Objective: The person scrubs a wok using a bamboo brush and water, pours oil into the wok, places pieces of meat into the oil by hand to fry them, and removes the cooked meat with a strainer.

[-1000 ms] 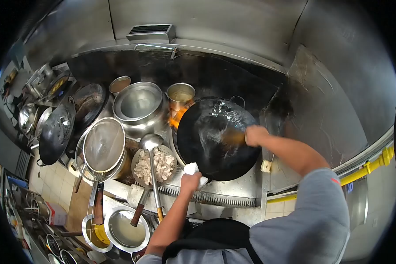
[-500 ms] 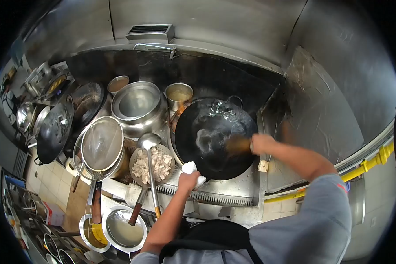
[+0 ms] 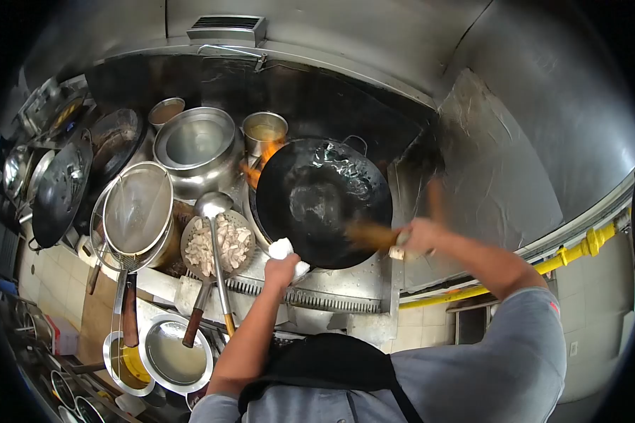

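Observation:
A large black wok point(image 3: 317, 211), wet and shiny inside, stands on the burner with orange flame at its upper left rim. My left hand point(image 3: 282, 270) is closed round a white cloth point(image 3: 281, 248) at the wok's lower left edge. At the wok's right side, my right hand point(image 3: 422, 235) grips a brown brush point(image 3: 370, 235), which is smeared by motion. The brush's head lies over the right part of the wok. Left of my left hand, a perforated strainer point(image 3: 243, 266) holds pale meat pieces point(image 3: 222, 247), with a ladle point(image 3: 214, 205) lying across it.
Behind the strainer stand a big metal pot point(image 3: 194, 185) and a small pot point(image 3: 264, 127). A mesh sieve point(image 3: 138, 208) and another black wok point(image 3: 62, 190) are at the left. Two bowls, one with pale liquid point(image 3: 176, 357), sit at the lower left. A yellow pipe point(image 3: 543, 266) runs along the right.
The whole view has shifted, so the stove items appear further left and higher. My right hand and the brush have moved down relative to the wok. My left hand keeps its hold on the cloth.

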The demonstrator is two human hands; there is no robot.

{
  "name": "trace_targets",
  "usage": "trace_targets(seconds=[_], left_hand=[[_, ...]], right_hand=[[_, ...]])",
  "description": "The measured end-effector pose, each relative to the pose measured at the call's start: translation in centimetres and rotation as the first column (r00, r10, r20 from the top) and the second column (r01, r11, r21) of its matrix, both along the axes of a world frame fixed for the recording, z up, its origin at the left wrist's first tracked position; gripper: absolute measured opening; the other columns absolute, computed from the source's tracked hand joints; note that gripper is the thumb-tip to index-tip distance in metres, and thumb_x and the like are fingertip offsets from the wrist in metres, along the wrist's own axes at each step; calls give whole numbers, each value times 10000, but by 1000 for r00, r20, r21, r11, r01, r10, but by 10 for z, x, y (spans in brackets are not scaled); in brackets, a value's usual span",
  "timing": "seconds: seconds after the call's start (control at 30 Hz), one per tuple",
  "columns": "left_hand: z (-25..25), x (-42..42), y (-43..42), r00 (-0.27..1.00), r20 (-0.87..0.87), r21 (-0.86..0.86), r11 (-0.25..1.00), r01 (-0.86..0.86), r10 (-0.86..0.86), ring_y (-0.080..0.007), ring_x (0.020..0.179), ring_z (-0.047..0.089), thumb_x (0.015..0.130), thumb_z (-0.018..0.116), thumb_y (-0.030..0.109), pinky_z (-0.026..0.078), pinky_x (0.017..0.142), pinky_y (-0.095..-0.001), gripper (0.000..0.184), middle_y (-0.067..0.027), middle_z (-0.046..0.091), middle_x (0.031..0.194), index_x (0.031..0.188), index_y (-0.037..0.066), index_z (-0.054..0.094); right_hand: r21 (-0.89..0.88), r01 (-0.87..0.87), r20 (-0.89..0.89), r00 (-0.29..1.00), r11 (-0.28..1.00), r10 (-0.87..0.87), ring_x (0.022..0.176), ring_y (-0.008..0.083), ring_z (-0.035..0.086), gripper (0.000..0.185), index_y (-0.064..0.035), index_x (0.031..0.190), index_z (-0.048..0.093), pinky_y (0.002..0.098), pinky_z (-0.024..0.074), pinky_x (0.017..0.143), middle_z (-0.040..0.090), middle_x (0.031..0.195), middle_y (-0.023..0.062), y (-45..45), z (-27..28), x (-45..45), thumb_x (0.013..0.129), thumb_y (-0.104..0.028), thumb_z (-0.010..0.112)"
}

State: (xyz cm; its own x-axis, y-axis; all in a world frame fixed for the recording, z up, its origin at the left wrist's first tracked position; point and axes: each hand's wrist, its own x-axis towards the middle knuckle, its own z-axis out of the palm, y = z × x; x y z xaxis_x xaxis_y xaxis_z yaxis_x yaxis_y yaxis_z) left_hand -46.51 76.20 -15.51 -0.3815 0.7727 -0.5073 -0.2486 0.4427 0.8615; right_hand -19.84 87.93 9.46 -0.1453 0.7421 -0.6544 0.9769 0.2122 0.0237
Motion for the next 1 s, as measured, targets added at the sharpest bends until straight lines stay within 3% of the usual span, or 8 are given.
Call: trace_targets(seconds=[0.17, 0.3, 0.33, 0.47, 0.63, 0.77, 0.9, 1.0], left_hand=[[38, 0, -10, 994, 110, -79, 997, -12, 20, -270, 755, 658, 715, 660, 269, 528, 594, -387, 473, -184, 662, 902, 971, -128, 633], [35, 2, -7, 997, 70, -60, 998, -27, 31, -267, 742, 658, 716, 654, 267, 524, 580, -387, 455, -187, 660, 886, 948, -125, 633], [38, 2, -10, 996, 80, -58, 997, -42, 47, -268, 743, 659, 715, 653, 265, 522, 582, -388, 450, -190, 661, 880, 937, -126, 633], [20, 2, -8, 999, 44, -63, 998, -10, 13, -271, 743, 660, 710, 654, 263, 521, 576, -389, 445, -190, 662, 858, 923, -127, 633], [32, 1, -8, 995, 99, -84, 996, -13, 21, -267, 782, 660, 709, 658, 255, 510, 669, -381, 437, -183, 669, 858, 927, -123, 638], [34, 2, -10, 998, 55, -67, 998, -8, 12, -251, 781, 656, 710, 662, 250, 489, 676, -375, 420, -174, 674, 849, 934, -104, 647], [34, 2, -11, 995, -96, -43, 999, -11, 7, -272, 783, 652, 699, 665, 277, 484, 695, -387, 446, -192, 676, 843, 912, -114, 647], [35, 2, -10, 997, -77, -78, 997, 6, -12, -284, 776, 651, 694, 664, 288, 483, 696, -395, 463, -207, 674, 834, 895, -128, 641]], right_hand=[[440, -138, 68, 990, 887, 120, 1026, 324, 639, 398, -124, 1096, 692, 412, 522, 868, 668, 1100, 155, 68, -2, -30, 752, -318, 650], [184, -411, 7, 909, 893, 417, 1056, 322, 625, 531, -173, 1208, 647, 401, 502, 912, 680, 1054, 167, 12, -22, -20, 717, -369, 695], [9, -198, 13, 980, 980, 198, 1003, 330, 645, 492, -178, 1210, 643, 382, 524, 855, 669, 1083, 178, -12, 13, -38, 743, -332, 672], [315, -38, 161, 987, 948, -13, 1060, 301, 628, 507, -199, 1197, 653, 403, 512, 890, 680, 1071, 151, 60, -7, 3, 722, -370, 693], [37, -431, 117, 898, 902, 425, 1064, 315, 619, 406, -149, 1128, 686, 429, 510, 883, 669, 1096, 150, 23, -2, -74, 749, -290, 649], [410, -104, -95, 983, 906, 156, 956, 365, 656, 336, -81, 1055, 688, 430, 545, 808, 673, 1029, 203, 134, -115, -122, 772, -244, 608], [76, 36, -269, 963, 996, -15, 954, 328, 661, 426, -117, 1137, 674, 412, 527, 854, 685, 961, 198, 60, -76, -147, 737, -261, 644], [27, -344, -151, 927, 939, 344, 916, 295, 679, 408, -124, 1116, 684, 390, 548, 813, 690, 961, 177, 26, -45, -103, 724, -234, 652]])
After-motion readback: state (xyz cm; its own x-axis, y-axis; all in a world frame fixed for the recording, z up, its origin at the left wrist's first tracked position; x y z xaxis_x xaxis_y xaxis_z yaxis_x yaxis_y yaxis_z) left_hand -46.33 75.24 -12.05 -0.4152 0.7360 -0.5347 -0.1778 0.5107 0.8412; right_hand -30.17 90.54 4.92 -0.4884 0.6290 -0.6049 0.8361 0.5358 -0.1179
